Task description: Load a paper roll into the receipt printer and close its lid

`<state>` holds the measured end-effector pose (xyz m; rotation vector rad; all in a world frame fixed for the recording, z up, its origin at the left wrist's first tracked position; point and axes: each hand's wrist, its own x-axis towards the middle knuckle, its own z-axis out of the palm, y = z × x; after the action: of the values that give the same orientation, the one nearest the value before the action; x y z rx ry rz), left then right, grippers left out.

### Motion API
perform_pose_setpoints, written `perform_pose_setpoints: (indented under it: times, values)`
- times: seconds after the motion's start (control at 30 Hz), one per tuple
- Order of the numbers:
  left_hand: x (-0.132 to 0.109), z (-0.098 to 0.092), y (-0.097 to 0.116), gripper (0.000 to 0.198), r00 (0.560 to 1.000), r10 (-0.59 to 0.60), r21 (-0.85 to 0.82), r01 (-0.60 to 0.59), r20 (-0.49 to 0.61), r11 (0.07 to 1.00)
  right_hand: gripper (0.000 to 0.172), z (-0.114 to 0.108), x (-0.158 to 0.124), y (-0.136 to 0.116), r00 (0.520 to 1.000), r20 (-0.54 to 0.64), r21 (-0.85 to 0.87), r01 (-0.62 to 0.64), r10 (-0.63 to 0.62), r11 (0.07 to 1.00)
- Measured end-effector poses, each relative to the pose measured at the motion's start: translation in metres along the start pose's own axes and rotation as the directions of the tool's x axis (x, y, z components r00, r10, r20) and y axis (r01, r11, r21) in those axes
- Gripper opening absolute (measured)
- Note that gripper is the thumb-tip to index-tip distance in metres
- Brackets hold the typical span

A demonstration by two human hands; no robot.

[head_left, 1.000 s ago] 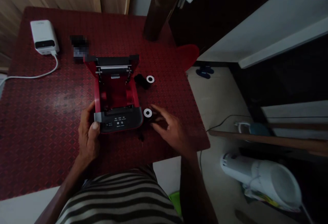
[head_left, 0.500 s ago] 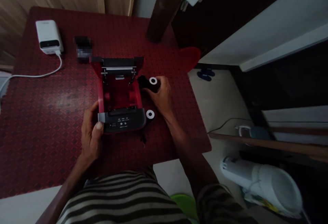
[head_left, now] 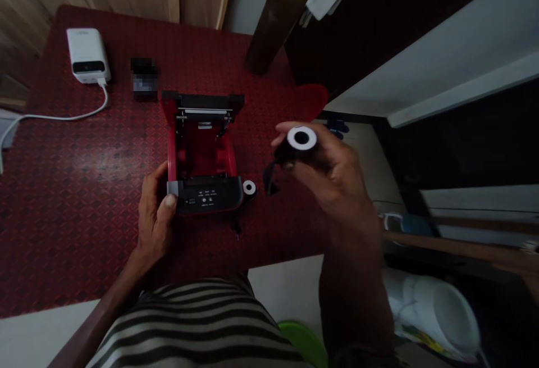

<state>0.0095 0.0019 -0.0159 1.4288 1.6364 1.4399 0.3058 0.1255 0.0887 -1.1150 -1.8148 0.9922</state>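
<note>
A red and black label printer [head_left: 204,157] stands on the table with its lid raised and its red inner bay bare. My left hand [head_left: 156,210] grips the printer's front left corner, thumb on top and fingers along the side. Raised above the table to the right, my right hand [head_left: 332,171] is closed round a ribbon roll [head_left: 302,138] with a white ring end and a dark hollow core. A loose dark strip hangs from it. Beside the printer's front right corner sits a second roll [head_left: 249,187], with a similar white end. A small dark piece [head_left: 237,227] lies in front.
The red patterned table [head_left: 84,205] carries a white power bank [head_left: 87,56] with a cable, a small blurred-out box [head_left: 144,78] and a tall brown bottle [head_left: 273,25] with a green cap. A red stool [head_left: 311,101] stands past the right edge.
My right hand has lifted the ribbon roll from beside the printer, up and to the right, closer to the camera. My left hand stays on the printer.
</note>
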Motion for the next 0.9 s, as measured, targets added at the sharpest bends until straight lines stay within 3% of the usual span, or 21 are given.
perform_pose_setpoints:
  times: [0.1, 0.27, 0.53, 0.7, 0.9]
  values:
    - [-0.001, 0.0, 0.0, 0.068, 1.0, -0.002, -0.01, 0.002, 0.015, 1.0, 0.047, 0.016, 0.005, -0.02, 0.986, 0.154, -0.095, 0.084, -0.068, 0.992]
    - [0.001, -0.001, 0.003, 0.068, 1.0, -0.005, -0.025, 0.006, 0.029, 1.0, 0.034, 0.062, 0.022, -0.028, 0.928, 0.341, -0.327, 0.267, -0.151, 0.907]
    - [0.001, -0.003, 0.004, 0.071, 0.996, -0.052, -0.067, 0.057, 0.07, 0.996, 0.03, 0.101, 0.038, -0.037, 0.916, 0.401, -0.597, 0.247, 0.016, 0.763]
    - [-0.001, -0.005, 0.003, 0.068, 0.995, -0.043, -0.071, 0.05, 0.09, 0.996, 0.039, 0.115, 0.055, -0.035, 0.906, 0.418, -0.666, 0.253, 0.07, 0.702]
    - [0.0, -0.005, 0.004, 0.071, 0.993, -0.068, -0.077, 0.076, 0.095, 0.994, 0.034, 0.124, 0.063, -0.021, 0.91, 0.411, -0.681, 0.267, 0.054, 0.681]
